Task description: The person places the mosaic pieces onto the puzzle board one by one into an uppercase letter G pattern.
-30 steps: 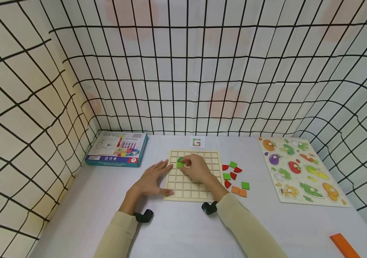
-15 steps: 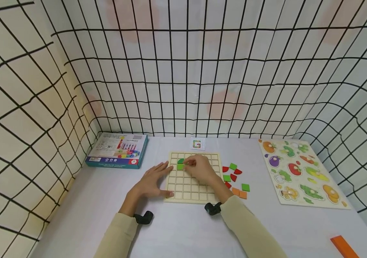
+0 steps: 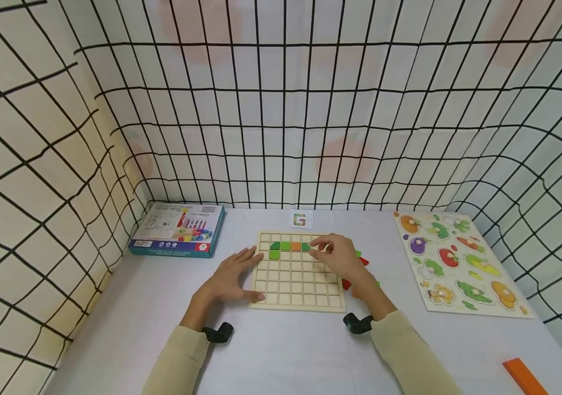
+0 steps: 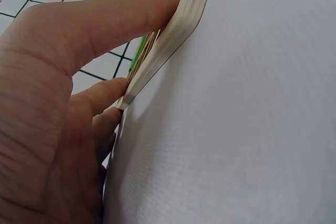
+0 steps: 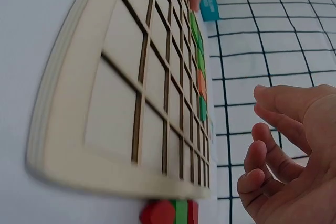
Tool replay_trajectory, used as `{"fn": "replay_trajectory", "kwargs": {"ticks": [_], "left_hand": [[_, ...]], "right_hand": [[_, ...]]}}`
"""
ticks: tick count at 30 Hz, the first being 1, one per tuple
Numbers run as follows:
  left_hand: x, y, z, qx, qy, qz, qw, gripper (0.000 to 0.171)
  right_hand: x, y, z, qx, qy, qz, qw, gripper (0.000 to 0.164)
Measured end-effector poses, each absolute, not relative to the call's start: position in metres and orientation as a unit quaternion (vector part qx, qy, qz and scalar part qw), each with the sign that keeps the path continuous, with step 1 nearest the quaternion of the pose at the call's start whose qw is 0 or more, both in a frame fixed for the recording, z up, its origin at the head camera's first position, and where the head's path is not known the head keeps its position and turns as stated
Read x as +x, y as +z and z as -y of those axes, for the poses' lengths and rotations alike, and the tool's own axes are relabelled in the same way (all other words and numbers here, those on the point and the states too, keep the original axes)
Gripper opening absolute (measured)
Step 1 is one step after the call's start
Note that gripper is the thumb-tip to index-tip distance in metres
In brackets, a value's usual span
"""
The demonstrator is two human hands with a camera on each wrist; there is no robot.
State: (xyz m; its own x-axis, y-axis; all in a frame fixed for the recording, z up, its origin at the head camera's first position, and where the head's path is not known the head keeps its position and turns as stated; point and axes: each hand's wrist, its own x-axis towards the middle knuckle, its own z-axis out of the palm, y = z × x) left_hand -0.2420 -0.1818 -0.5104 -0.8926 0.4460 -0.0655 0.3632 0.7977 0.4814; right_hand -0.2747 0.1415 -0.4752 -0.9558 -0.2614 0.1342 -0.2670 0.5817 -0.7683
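Observation:
A wooden grid board [image 3: 285,285] lies on the white table. In its upper rows sit a dark green rounded piece [image 3: 275,246], a light green square [image 3: 285,246], an orange square [image 3: 296,246] and another dark green piece [image 3: 305,247]; a second light green square [image 3: 274,255] is below the first piece. My left hand [image 3: 231,277] steadies the board's left edge, thumb and fingers spread. My right hand [image 3: 342,258] hovers over the upper right of the board, fingertips just right of the dark green piece. In the right wrist view its fingers [image 5: 278,95] are loosely bent and hold nothing.
Loose red pieces [image 5: 159,212] and green ones lie right of the board, partly behind my right hand. A pattern card [image 3: 301,219] is behind the board. A box [image 3: 177,229] stands at left, a vegetable puzzle [image 3: 464,263] at right, an orange block [image 3: 525,376] front right.
My right hand has moved right from the upper left cells, uncovering the light green, orange and dark green pieces in the row. My left hand has stayed at the board's left edge.

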Motion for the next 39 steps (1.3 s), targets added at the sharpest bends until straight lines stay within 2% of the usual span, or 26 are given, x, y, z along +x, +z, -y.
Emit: {"fn": "replay_trajectory", "kwargs": {"ticks": [13,22,36,39], "left_hand": [[-0.246,-0.512,0.187,0.212,0.224,-0.947,0.085,0.105],[-0.244,-0.512,0.185,0.211,0.229,-0.947,0.084,0.104],[-0.241,-0.514,0.181,0.209,0.229,-0.946,0.093,0.104],[-0.240,-0.513,0.181,0.211,0.232,-0.945,0.093,0.104]], "right_hand": [[-0.265,-0.479,-0.189,0.090,0.397,0.913,0.014,0.026],[-0.244,-0.485,-0.215,0.072,0.373,0.925,0.000,0.027],[-0.211,-0.494,-0.246,0.090,0.319,0.940,-0.077,0.041],[-0.209,-0.494,-0.248,0.085,0.308,0.944,-0.085,0.040]]}}
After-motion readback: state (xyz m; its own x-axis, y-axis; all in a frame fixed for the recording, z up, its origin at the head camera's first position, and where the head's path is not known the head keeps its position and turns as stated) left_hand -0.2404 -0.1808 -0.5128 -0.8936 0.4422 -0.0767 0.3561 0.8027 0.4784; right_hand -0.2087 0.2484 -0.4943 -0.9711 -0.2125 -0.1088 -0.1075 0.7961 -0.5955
